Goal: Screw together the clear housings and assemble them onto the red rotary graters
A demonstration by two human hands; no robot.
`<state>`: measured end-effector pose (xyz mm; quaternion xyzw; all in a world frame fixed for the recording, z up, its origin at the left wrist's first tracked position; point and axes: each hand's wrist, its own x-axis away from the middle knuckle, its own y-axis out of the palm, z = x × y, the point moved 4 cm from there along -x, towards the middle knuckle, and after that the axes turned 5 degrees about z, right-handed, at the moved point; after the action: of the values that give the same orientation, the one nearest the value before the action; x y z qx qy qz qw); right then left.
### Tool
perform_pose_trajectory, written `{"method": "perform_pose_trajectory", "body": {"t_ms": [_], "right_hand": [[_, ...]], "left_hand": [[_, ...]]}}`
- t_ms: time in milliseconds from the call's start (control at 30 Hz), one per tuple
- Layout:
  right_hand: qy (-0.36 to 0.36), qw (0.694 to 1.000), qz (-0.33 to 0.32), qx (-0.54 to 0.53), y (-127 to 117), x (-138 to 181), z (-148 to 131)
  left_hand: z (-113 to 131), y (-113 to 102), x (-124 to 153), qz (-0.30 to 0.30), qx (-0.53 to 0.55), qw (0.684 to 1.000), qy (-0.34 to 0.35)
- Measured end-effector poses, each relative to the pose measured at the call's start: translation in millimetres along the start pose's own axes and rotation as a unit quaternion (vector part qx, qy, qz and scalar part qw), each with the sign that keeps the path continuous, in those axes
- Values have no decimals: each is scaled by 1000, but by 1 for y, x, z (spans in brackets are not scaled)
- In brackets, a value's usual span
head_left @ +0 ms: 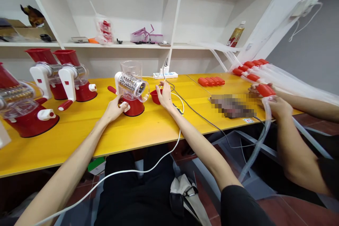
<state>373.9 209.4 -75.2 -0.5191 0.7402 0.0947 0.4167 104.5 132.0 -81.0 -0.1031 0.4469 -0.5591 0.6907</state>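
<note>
A red and white rotary grater [131, 90] with a clear drum and hopper stands on the yellow table [87, 132] ahead of me. My left hand [114, 108] is closed around the white knob at the grater's red base. My right hand [164, 95] rests with fingers spread on a small red cup-shaped part [155, 96] just right of the drum's mouth.
Three more graters [67, 76] stand at the left. A power strip [165, 75] and cables lie behind. At the right another person's hands [281, 107] hold a red-capped hose [265, 90]; several red caps [211, 81] and bagged tubes [280, 77] lie there. Shelves rise behind.
</note>
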Motion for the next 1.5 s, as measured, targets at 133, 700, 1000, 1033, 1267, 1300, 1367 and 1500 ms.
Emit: {"method": "perform_pose_trajectory", "body": {"t_ms": [133,700,1000,1033,1267,1300,1367,1500], "right_hand": [[20,997,-6,-74,-6,1,-7],[120,933,-198,-274,89,22,-73],[81,911,-309,-260,87,34,-67],[74,911,-313,-260,86,36,-67],[40,914,-321,-246,90,46,-67],[36,916,-319,-241,90,48,-67],[28,920,-315,-230,89,50,-67],[15,921,-321,-221,89,49,-65]], "left_hand": [[4,3,3,4,-9,1000,-6],[-54,-11,-11,-14,279,952,-125],[-51,1,-15,56,258,959,-101],[-51,0,-15,68,247,962,-96],[-48,-7,-14,119,162,977,-77],[-47,-7,-14,121,152,978,-73],[-46,-8,-14,125,133,981,-66],[-44,-13,-12,141,96,984,-57]]}}
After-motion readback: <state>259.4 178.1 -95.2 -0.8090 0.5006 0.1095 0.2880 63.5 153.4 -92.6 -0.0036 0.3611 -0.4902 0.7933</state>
